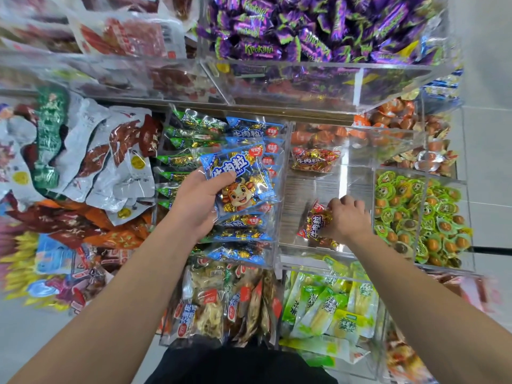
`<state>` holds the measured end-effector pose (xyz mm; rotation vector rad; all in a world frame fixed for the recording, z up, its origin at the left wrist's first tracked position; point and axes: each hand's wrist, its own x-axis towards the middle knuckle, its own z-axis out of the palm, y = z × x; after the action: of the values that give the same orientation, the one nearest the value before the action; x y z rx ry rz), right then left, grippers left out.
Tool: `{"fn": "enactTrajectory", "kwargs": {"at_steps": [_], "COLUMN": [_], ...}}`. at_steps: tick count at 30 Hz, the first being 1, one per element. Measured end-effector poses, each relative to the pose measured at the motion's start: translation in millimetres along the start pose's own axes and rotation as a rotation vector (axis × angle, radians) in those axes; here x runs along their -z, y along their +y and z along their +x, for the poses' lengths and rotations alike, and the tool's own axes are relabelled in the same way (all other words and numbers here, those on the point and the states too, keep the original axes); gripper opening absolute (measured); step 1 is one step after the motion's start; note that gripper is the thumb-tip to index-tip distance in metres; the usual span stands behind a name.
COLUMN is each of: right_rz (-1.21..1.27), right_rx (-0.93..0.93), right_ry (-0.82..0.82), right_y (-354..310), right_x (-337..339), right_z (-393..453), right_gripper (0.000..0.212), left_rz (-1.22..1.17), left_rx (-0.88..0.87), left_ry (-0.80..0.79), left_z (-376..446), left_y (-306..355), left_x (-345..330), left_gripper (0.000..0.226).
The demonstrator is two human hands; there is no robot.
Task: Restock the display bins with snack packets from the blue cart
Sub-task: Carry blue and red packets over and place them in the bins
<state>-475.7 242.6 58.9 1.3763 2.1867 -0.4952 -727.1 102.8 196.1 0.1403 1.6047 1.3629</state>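
My left hand (198,202) grips a small stack of blue snack packets (239,181) with a cartoon ox, held above a clear bin (273,245) stacked with the same blue packets. My right hand (346,217) holds a red snack packet (315,224) low in the neighbouring clear bin (310,189), whose wood-grain floor mostly shows. Another red packet (314,159) lies at the back of that bin. The blue cart is out of view.
Green-wrapped egg snacks (415,214) fill the bin to the right. Purple candies (304,26) fill the upper bin behind. Green packets (177,159) stand left of the blue ones, white meat pouches (110,162) further left. Brown and yellow-green packets (332,309) fill the front bins.
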Motion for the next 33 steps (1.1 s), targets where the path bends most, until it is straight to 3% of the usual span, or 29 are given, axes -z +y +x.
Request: {"fn": "enactTrajectory", "kwargs": {"at_steps": [3, 5, 7, 10, 14, 20, 26, 33], "right_rz": [0.210, 0.522, 0.817, 1.029, 1.133, 1.267, 1.202, 1.186], "right_rx": [-0.057, -0.075, -0.078, -0.083, -0.156, -0.226, -0.245, -0.204], "right_ry": [-0.001, 0.021, 0.144, 0.290, 0.335, 0.279, 0.301, 0.182], "right_y": [1.7, 4.1, 5.0, 1.0, -10.3, -29.5, -35.7, -45.6], "right_x": [9.3, 14.6, 17.3, 18.4, 17.4, 19.8, 24.3, 31.4], "right_z": [-0.6, -0.3, -1.1, 3.6, 23.8, 46.3, 50.8, 72.9], "right_gripper": [0.065, 0.052, 0.039, 0.026, 0.029, 0.045, 0.054, 0.074], "left_rz": [0.001, 0.005, -0.005, -0.020, -0.007, 0.004, 0.008, -0.001], "left_rx": [-0.002, 0.014, 0.044, 0.076, 0.082, 0.077, 0.090, 0.102], "left_ry": [-0.008, -0.006, 0.003, 0.024, 0.033, 0.039, 0.035, 0.028], "left_z": [0.0, -1.9, -3.8, -4.7, -3.6, -1.8, 0.5, 0.9], "left_y": [-0.7, 0.5, 2.8, 3.8, 1.8, 1.7, 1.0, -0.4], "left_x": [-1.5, -2.1, -2.9, -3.4, -2.4, -2.5, -0.3, 2.6], "left_gripper": [0.007, 0.006, 0.009, 0.022, 0.022, 0.012, 0.013, 0.023]}}
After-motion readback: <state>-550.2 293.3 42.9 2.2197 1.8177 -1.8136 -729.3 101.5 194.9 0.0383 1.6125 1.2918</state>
